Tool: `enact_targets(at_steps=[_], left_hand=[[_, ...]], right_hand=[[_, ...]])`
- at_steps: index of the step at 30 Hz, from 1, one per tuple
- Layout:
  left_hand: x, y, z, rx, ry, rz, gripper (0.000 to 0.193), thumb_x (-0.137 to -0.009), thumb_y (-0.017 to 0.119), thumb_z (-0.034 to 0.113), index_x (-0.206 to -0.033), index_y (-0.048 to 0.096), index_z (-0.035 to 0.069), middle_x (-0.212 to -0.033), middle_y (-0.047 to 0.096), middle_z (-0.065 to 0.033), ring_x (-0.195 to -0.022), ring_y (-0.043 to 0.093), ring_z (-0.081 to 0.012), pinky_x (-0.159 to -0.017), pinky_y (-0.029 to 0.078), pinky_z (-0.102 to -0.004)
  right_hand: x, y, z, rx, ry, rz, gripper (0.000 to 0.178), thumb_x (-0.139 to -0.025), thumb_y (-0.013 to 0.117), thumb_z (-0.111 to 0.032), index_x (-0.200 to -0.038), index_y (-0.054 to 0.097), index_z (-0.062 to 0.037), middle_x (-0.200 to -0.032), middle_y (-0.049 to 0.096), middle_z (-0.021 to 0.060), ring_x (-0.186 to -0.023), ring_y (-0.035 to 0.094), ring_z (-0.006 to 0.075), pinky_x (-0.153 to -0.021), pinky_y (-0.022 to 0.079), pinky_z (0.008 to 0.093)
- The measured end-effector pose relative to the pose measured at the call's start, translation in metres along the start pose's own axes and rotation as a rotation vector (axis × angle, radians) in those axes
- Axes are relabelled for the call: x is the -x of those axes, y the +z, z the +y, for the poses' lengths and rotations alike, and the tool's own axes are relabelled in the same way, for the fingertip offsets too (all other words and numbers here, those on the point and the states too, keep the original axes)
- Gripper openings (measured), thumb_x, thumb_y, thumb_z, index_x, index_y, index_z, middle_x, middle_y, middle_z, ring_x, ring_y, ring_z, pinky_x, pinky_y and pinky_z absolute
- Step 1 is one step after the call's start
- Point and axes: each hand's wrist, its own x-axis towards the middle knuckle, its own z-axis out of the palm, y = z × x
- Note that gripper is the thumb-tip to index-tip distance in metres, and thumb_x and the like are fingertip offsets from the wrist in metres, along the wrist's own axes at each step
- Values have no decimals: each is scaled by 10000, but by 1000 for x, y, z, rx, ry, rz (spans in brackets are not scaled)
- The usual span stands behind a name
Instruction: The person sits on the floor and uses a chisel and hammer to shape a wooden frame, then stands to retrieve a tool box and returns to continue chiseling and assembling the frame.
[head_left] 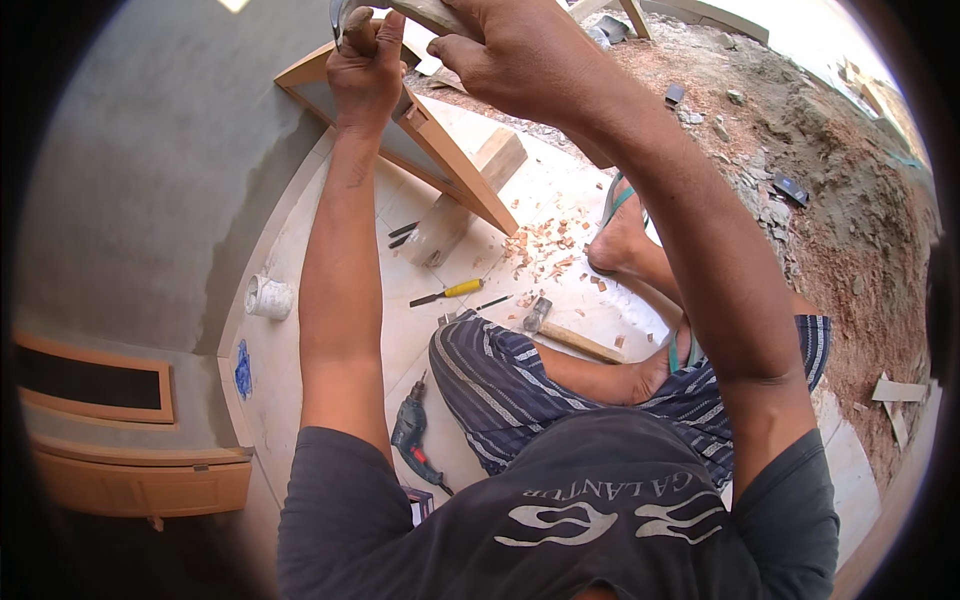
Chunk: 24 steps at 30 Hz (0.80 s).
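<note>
At the top edge, my right hand is closed around a wooden-handled tool; the upper part of it is cut off by the view. My left hand is raised beside it, fingers closed about the tool's left end, where a curved metal edge shows. Just beneath both hands, a wooden frame with a grey panel stands tilted. Its lower side is by a wooden block and a translucent container. Wood shavings lie scattered below the frame's near corner.
On the tiles lie a yellow-handled chisel, a pencil, a hammer and a green drill. A white tub stands by the grey wall. Rubble and soil spread along the right. Wooden panels are at lower left.
</note>
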Motion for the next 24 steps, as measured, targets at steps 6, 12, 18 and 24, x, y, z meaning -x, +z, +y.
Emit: enact_targets(at_steps=[6,12,18,24], left_hand=[[4,1,20,131,-106,23,238,-1007,745,229,-882,666,43,-706,603,19,-582,543,-58,-522,493,-248],[27,4,14,134,-94,7,267,-997,762,287,-877,671,67,-679,613,35,-541,546,-46,-488,479,-231],[8,-14,38,244,-66,111,294,-1003,754,288,-883,647,42,-638,551,16,-558,505,-59,-572,498,-266],[10,-11,20,119,-66,82,306,-982,780,309,-891,676,36,-672,615,7,-566,556,-54,-532,491,-244]], right_hand=[[7,18,8,-72,-93,262,463,-991,604,-137,-1382,520,97,-889,724,270,-775,738,313,-686,584,404],[21,21,20,169,-113,132,332,-956,612,-195,-1233,689,-27,-878,749,240,-786,758,371,-733,618,465],[40,-14,-7,-263,-77,258,490,-1008,613,-67,-1433,486,140,-978,725,184,-835,682,184,-712,549,299],[44,-13,-8,-296,183,162,484,-1017,624,-61,-1440,496,136,-959,708,145,-823,655,146,-690,523,269]])
